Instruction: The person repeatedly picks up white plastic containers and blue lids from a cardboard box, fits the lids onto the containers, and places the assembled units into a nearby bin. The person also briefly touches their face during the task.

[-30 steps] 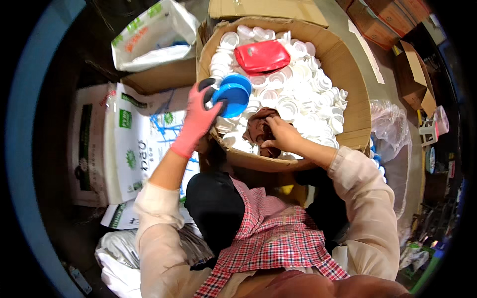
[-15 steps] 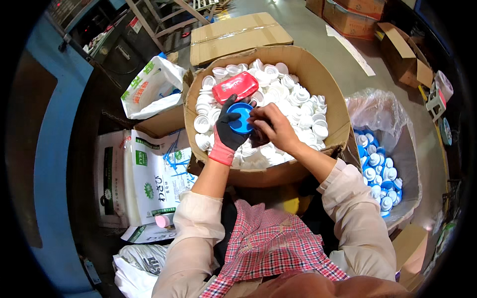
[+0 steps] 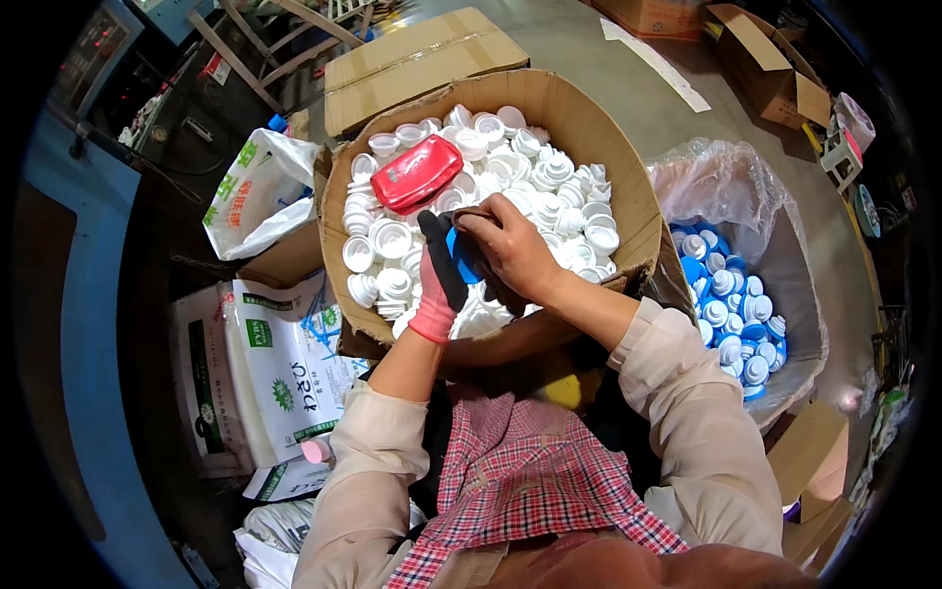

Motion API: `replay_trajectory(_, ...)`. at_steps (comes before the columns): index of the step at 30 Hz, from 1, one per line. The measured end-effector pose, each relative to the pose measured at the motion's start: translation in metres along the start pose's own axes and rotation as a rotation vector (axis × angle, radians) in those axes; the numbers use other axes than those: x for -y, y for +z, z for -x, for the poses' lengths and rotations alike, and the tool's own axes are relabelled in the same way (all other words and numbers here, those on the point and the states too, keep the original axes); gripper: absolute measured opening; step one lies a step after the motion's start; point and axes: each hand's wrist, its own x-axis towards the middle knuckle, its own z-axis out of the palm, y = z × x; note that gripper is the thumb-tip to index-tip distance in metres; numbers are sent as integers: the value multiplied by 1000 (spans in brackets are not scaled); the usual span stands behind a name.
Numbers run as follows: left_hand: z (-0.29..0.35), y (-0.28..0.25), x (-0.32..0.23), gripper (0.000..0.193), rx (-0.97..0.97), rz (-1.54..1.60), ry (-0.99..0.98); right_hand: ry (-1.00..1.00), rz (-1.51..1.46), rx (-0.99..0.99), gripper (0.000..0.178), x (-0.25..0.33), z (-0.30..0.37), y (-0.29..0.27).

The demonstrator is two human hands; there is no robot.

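Over a large open carton (image 3: 628, 167) of white plastic caps (image 3: 391, 239), my left hand (image 3: 442, 275) wears a black and pink glove. Its fingers are closed on a blue round cap (image 3: 467, 259), now tilted and partly hidden by my hands. My bare right hand (image 3: 518, 250) pinches a dark brown piece that looks like cloth (image 3: 500, 289) against the cap; some of it hangs below the fingers. A glossy red packet (image 3: 417, 175) lies on the white caps, just beyond my left hand.
At the right, a plastic-lined box (image 3: 800, 324) holds blue-and-white caps (image 3: 731, 294). A closed carton (image 3: 422, 64) stands behind the big one. To the left are a white plastic bag (image 3: 257, 191) and printed sacks (image 3: 285, 368). Another open carton (image 3: 770, 79) sits far right.
The blue cap has turned from facing up to a steep tilt. My right hand has moved in over it with the dark cloth-like piece. The whole view has shifted slightly.
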Motion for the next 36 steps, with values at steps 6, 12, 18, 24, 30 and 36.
replay_trajectory(6, -1, -23, -9, 40, -135, -481, 472, 226, 46, 172, 23, -10, 8, 18)
replay_trajectory(12, -14, -95, 9, 29, -182, -389, -169, 641, -31, 471, 28, -89, 28, 28)
replay_trajectory(18, -2, -97, 6, 49, 48, -1584, -236, 890, -143, 541, 69, -153, 39, 75)
replay_trajectory(24, 7, -95, -14, 47, -69, -1411, -156, 799, 54, 620, 64, -155, 35, 116)
replay_trajectory(30, -3, -108, -13, 51, -109, -1213, -140, 616, 58, 555, 31, -150, 41, 115)
replay_trajectory(36, -18, -107, 10, 62, -275, -38, -106, 558, -306, 231, 24, -37, -16, 68)
